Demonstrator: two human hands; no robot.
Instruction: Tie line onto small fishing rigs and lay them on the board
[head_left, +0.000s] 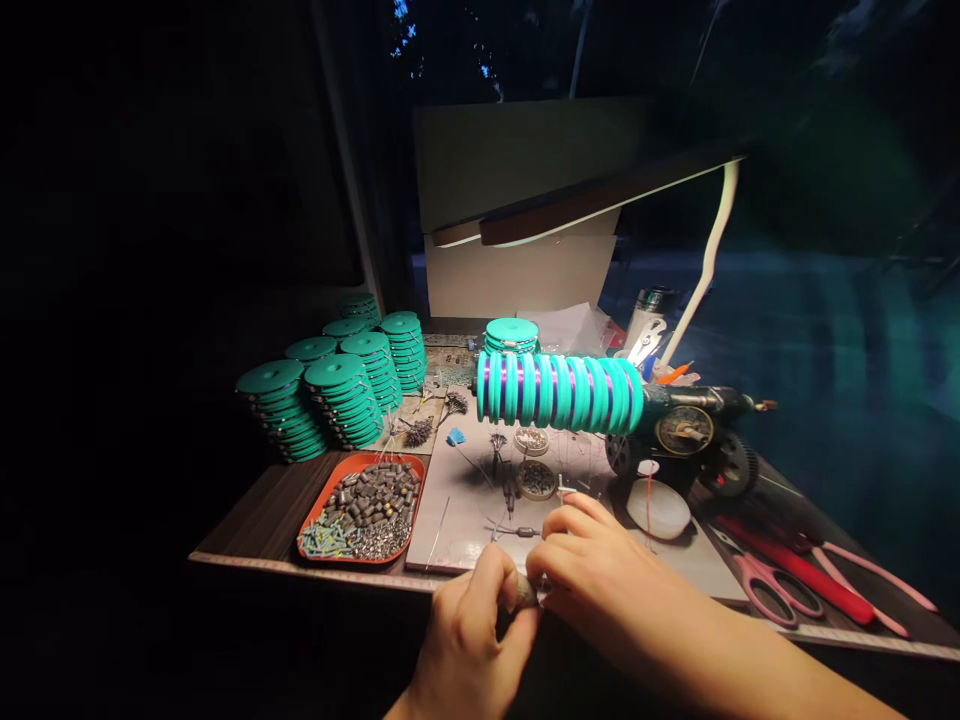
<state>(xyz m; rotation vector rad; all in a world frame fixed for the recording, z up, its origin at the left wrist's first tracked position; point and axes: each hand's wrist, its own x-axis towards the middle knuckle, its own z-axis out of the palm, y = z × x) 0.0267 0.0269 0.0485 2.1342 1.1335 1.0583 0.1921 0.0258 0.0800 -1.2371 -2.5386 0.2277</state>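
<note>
My left hand (469, 625) and my right hand (592, 575) meet at the near edge of the table, fingers pinched together on a small grey piece (525, 590) between them. What that piece is I cannot make out. Just beyond the hands lies a grey work mat (480, 500) with thin wires, small tools and two little round dishes (535, 479) of tiny parts. A row of teal spools (559, 390) sits on a horizontal winder (686, 435) above the mat.
Stacks of teal spools (330, 395) stand at the back left. An orange tray (364, 510) of small grey weights sits left of the mat. Pink scissors (772, 585), a red-handled tool (806, 570), a white round lid (658, 507) and a desk lamp (592, 200) are on the right.
</note>
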